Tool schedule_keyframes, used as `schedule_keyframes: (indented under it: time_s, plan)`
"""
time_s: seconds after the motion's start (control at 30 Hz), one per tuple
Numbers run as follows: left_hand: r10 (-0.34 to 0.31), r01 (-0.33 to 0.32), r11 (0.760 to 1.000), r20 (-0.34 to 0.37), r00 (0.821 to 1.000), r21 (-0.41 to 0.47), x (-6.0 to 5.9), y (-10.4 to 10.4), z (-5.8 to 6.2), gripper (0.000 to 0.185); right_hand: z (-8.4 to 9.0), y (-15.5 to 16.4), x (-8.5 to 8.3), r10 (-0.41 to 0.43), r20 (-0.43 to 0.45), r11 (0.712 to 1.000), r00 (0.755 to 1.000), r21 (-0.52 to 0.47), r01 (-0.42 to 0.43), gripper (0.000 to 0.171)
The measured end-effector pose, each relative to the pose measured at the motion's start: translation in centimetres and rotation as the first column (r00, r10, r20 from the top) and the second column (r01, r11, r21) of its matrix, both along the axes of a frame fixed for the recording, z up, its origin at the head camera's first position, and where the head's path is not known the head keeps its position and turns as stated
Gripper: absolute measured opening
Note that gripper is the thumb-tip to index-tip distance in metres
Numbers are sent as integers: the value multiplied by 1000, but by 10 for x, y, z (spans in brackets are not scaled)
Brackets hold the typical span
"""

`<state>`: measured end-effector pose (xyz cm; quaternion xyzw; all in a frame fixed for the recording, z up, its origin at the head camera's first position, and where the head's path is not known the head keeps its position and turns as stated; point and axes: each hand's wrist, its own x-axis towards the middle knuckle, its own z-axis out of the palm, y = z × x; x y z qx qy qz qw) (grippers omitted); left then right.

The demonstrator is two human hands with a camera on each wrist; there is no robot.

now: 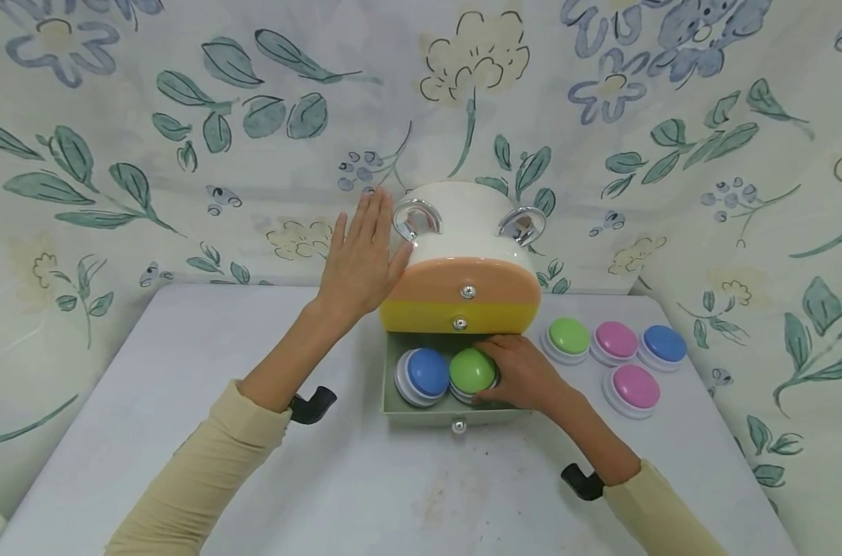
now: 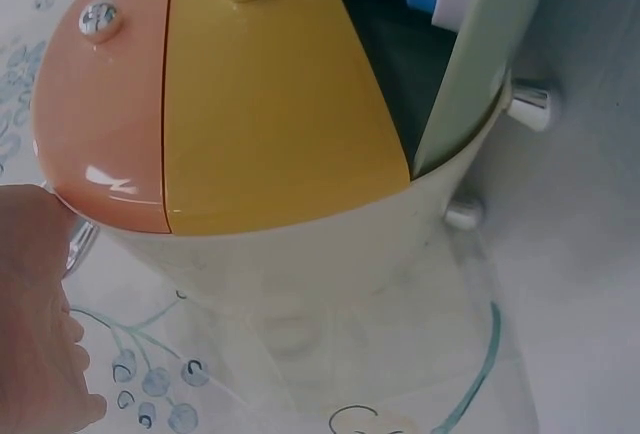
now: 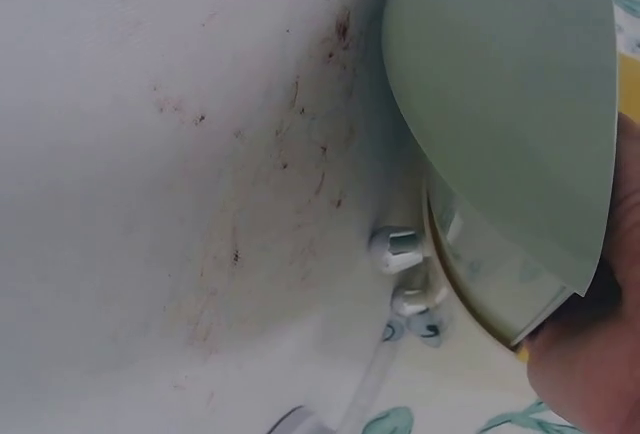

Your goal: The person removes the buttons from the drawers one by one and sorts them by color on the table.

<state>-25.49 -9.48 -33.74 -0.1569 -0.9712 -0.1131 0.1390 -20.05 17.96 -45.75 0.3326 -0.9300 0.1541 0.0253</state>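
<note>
A small rounded cabinet [image 1: 463, 224] has orange and yellow drawers closed and its bottom green drawer [image 1: 421, 419] pulled out. Inside that drawer sit a blue push button [image 1: 428, 372] and, to its right, a green push button [image 1: 473, 371]. My right hand [image 1: 525, 371] reaches in and grips the green button by its right side. The left hand [image 1: 360, 266], fingers straight, rests against the cabinet's left side near a chrome ear-shaped handle [image 1: 418, 220]. In the right wrist view, the drawer front [image 3: 510, 104] hides the right fingers [image 3: 590, 364].
On the white table [image 1: 268, 479], right of the cabinet, stand another green button [image 1: 569, 336], two pink buttons [image 1: 616, 339] and another blue button [image 1: 664, 343]. Floral cloth [image 1: 254, 177] hangs behind the table. Dark smudges mark the tabletop before the drawer.
</note>
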Motion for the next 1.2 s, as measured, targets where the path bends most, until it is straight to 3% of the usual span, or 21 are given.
schedule_keyframes:
  time_s: [0.23, 0.6, 0.93, 1.2]
  plan:
    - [5, -5, 1000, 4, 1000, -15, 1, 0, 1, 75, 7, 4, 7, -65, 95, 995, 993, -69, 72, 76]
    - [1, -1, 1000, 5, 1000, -9, 1, 0, 1, 74, 33, 31, 20, -161, 325, 958, 932, -173, 226, 80]
    - [2, -2, 1000, 13, 1000, 10, 2, -1, 0, 75, 41, 73, 27, -196, 302, 933, 933, -236, 272, 81]
    - [-1, 1, 1000, 1, 1000, 8, 1, 0, 0, 75, 35, 104, 36, -259, 347, 890, 901, -276, 363, 81]
